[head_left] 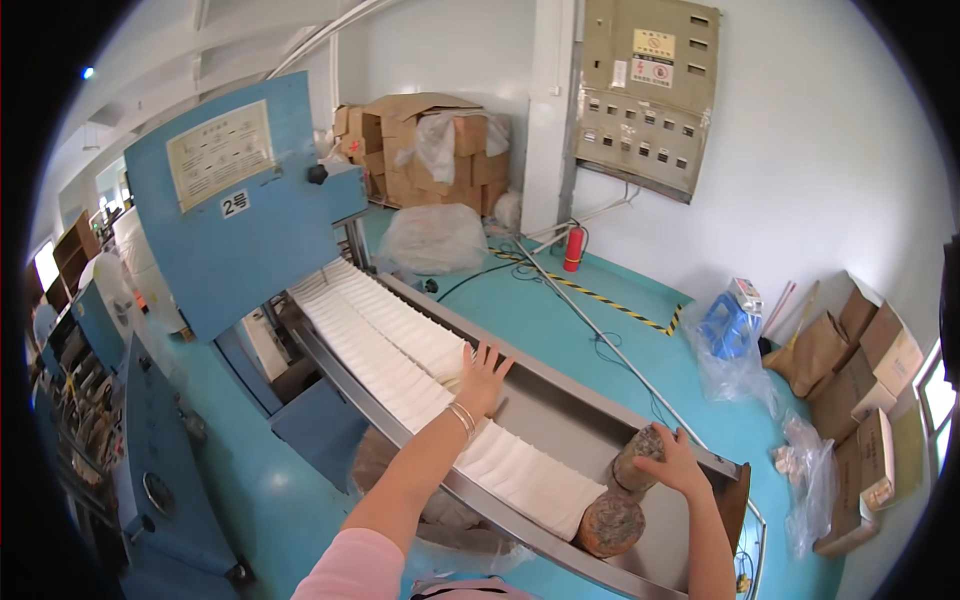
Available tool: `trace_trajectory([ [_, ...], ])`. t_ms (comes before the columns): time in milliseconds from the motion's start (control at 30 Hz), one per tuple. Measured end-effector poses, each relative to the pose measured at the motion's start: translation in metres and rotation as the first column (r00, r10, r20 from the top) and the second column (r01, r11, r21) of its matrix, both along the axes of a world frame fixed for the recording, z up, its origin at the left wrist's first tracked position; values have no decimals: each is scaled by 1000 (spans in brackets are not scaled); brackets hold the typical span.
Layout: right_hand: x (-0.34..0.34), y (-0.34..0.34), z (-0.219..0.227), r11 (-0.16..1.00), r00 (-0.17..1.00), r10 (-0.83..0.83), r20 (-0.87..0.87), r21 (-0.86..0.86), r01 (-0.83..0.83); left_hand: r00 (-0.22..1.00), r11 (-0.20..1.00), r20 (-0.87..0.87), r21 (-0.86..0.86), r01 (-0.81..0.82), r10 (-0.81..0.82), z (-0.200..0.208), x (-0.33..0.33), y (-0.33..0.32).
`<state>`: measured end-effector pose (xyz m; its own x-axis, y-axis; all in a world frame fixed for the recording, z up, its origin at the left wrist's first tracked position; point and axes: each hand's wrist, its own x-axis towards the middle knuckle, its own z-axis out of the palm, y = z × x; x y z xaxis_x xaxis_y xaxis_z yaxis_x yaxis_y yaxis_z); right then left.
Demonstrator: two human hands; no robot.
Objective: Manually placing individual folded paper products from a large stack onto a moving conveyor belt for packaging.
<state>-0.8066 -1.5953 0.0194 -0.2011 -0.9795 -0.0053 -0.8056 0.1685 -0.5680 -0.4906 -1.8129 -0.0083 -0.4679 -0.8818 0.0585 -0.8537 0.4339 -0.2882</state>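
Observation:
Two rows of white folded sheets (525, 470) stand packed on edge in a long metal trough (560, 405). My left hand (482, 380), fingers spread, rests at the near end of the shorter far row. What lies under its palm is hidden. At the trough's near right end, my right hand (672, 462) is wrapped round the top of a mottled brown-grey cylinder (634, 470). A second, rusty-looking cylinder (611, 524) sits just in front of it, against the end of the longer near row.
A blue machine housing (235, 205) stands over the trough's far end. Beyond the trough are a red fire extinguisher (573, 249), a metal pole (600, 330) and cables. Cardboard boxes (440, 150) are stacked at the back; more cartons (860, 400) lean at the right wall.

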Motion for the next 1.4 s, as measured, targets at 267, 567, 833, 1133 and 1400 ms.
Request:
trace_trajectory([
  [267, 16, -19, -4, 989, 989, -147, -31, -5, 147, 862, 848, -116, -287, 446, -493, -24, 45, -69],
  [567, 122, -93, 2, 982, 878, -188, 441, 74, 173, 955, 974, -275, 164, 158, -108, 9, 107, -81],
  [833, 241, -97, 18, 936, 398, 190, 898, -287, 201, 900, 970, -430, 182, 163, -70, -10, 127, -98],
  [1133, 259, 105, -95, 259, 645, -570, 509, -634, 729, 270, 924, -921, -336, -183, -282, -36, 272, -53],
  [1400, 303, 66, -105, 379, 656, -638, 403, -578, 723, 295, 896, -939, -277, -348, -176, -77, 370, -79],
])
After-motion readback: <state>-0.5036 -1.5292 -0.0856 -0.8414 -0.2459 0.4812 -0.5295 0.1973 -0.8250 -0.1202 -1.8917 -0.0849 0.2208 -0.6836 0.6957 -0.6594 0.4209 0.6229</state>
